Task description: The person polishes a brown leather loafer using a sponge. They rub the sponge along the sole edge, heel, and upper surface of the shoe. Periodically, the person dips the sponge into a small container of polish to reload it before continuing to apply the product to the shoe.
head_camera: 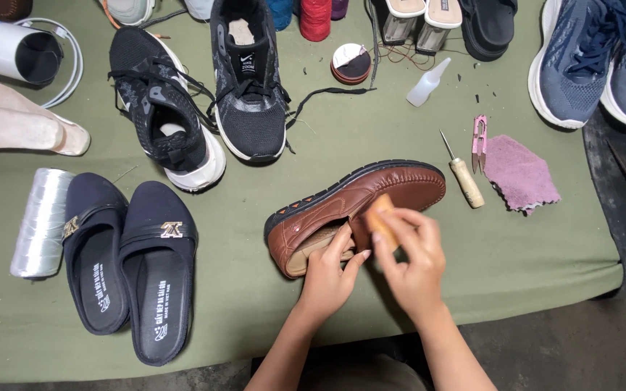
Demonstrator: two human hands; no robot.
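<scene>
Hands meet over a brown loafer (356,206) lying on its side on the green cloth (255,304), the left hand (327,279) with fingers tucked into its opening, the right hand (411,257) pinching a small tan block (382,217) against its upper, an awl (464,177) just beyond.

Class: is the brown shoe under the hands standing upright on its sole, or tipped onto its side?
Tipped. The brown shoe lies on its side: its black sole edge faces up and away, and its opening faces the left hand.
</scene>
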